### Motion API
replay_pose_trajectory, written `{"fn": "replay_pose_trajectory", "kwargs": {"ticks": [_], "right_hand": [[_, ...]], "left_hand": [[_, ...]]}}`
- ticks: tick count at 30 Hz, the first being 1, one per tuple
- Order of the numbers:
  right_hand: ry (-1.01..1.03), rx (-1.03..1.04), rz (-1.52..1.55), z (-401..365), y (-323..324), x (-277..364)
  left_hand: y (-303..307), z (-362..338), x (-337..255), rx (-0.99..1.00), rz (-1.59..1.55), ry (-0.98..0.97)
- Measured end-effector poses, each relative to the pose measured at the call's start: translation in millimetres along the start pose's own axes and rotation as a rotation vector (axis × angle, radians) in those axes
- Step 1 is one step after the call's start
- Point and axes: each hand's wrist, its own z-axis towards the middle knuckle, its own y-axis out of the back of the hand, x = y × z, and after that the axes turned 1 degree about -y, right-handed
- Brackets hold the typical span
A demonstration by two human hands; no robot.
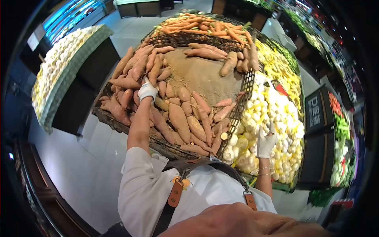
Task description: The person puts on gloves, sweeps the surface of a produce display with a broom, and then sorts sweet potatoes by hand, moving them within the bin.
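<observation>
My left hand (147, 91), in a white glove, is down in the heap of sweet potatoes (179, 120). Its fingers are bent around the lower end of a long sweet potato (154, 72), and some of the fingertips are hidden. Another sweet potato (125, 82) lies just left of these fingers. My right hand (267, 142), also white-gloved, hovers over or rests on the garlic bulbs (286, 126); contact is hard to judge. Thumb and fingers are apart there, with no held thing visible.
Behind the sweet potatoes, carrots (201, 25) fill a section beyond a black crate edge (173, 39). A bare brown mat (213, 79) shows inside the bin. White produce (63, 55) sits on a stand at left. Yellow-netted produce (278, 63) lies at right, near a dark sign (314, 110).
</observation>
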Motion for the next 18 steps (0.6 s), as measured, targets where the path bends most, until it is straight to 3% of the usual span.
{"fn": "replay_pose_trajectory", "kwargs": {"ticks": [2, 3, 4, 6, 8, 10, 12, 15, 18], "right_hand": [[-0.026, 0.038, -0.024, -20, 5, 3], [-0.015, 0.048, 0.013, -29, 1, 6], [0.112, 0.022, 0.012, -37, -4, 10], [0.207, 0.091, -0.074, -48, -16, 25], [0.265, 0.261, -0.041, -53, -35, 52], [0.27, 0.479, -0.263, -62, -61, 72], [0.442, 0.618, -0.56, -74, -113, 66], [0.462, 0.638, -0.781, -80, -163, 47], [0.319, 0.736, -0.803, -72, -168, 55]], "left_hand": [[-5, 3, -2, 0.065, -0.212, -0.006], [-28, 19, 8, 0.095, -0.46, -0.064], [-45, 31, 11, 0.374, -0.955, 0.071], [-17, -22, 2, 0.581, -1.252, 0.13], [-14, -71, -6, 0.654, -1.365, 0.185], [-28, -126, -3, 0.665, -1.597, 0.006], [-65, -162, 17, 0.841, -1.701, -0.034], [-91, -193, 29, 0.895, -1.608, 0.015], [-94, -226, 28, 0.876, -1.696, 0.087]]}}
